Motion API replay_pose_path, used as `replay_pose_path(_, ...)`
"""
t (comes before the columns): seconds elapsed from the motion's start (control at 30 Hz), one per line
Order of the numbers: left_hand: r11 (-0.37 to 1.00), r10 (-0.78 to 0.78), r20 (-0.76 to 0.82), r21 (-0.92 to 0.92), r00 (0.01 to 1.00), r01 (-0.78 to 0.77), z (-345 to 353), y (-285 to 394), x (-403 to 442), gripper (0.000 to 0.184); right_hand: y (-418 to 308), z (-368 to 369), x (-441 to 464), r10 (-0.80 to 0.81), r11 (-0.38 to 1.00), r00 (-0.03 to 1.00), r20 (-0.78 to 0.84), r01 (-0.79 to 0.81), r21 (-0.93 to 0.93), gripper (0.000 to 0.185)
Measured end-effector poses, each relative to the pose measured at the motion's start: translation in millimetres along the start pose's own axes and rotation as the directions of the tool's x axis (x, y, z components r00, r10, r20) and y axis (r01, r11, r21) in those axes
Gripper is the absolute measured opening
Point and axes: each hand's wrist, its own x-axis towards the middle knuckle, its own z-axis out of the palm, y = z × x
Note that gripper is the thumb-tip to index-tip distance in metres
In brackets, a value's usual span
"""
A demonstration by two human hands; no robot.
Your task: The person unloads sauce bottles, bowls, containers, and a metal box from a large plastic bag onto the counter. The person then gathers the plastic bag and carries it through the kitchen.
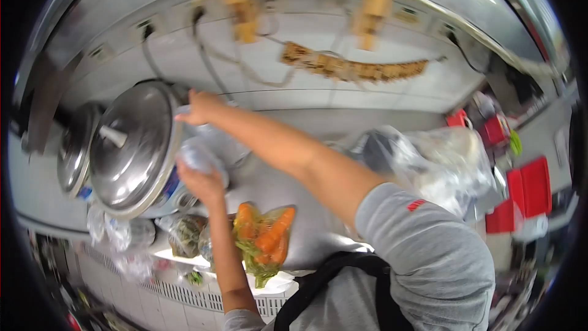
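Observation:
My left hand [201, 181] is closed around a rounded clear plastic container [201, 154], which is blurred. My right hand [205, 108] reaches across above it, fingers drawn together by the rim of a large rice cooker [170, 159]; what they grip is unclear. More clear plastic [228, 144] lies under my right forearm. The cooker's domed metal lid [131, 147] is on, with a pale handle. A second, smaller metal lid [79, 147] stands left of it. Near my left forearm, a bag of carrots [266, 236] rests on the metal counter [312, 208].
Plastic-wrapped items [429, 159] fill the counter's right side, with red containers [530, 187] beyond. Bagged greens [187, 236] and clear containers [128, 231] line the near left edge. Power cords [205, 55] and a bamboo strip [355, 68] hang along the tiled wall.

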Motion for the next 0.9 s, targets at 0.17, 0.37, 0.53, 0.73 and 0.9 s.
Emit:
replay_pose_path(0.17, 0.881, -0.177, -0.040, 0.439, 0.983, 0.177, -26.4, 20.4, 15.8, 0.098, -3.7, -46.5, -72.6, -0.015, 0.998, 0.993, -0.114, 0.007, -0.067, 0.088)
replay_pose_path(0.37, 0.963, -0.067, -0.382, 0.217, 0.922, 0.160, -76.6, 98.0, 9.8, 0.105, 17.8, -213.8, -299.4, -0.198, 0.968, 0.904, 0.380, 0.241, -0.070, 0.049)
replay_pose_path(0.53, 0.449, 0.592, 0.012, -0.835, 0.806, -0.317, -142.3, 275.7, -74.3, 0.036, 123.5, -298.3, -475.4, 0.155, 0.986, 0.975, 0.160, -0.143, -0.081, 0.042)
replay_pose_path(0.73, 0.017, 0.982, -0.003, -0.994, 0.188, -0.105, -145.6, 420.0, -147.8, 0.024, 239.8, -257.0, -555.0, 0.507, 0.712, 0.606, 0.613, -0.696, 0.098, 0.034)
replay_pose_path(0.9, 0.359, 0.930, 0.368, -0.911, -0.004, -0.200, -101.5, 480.0, -166.9, 0.027, 259.2, -268.8, -546.5, 0.541, 0.771, 0.785, -0.301, -0.321, 0.550, 0.046)
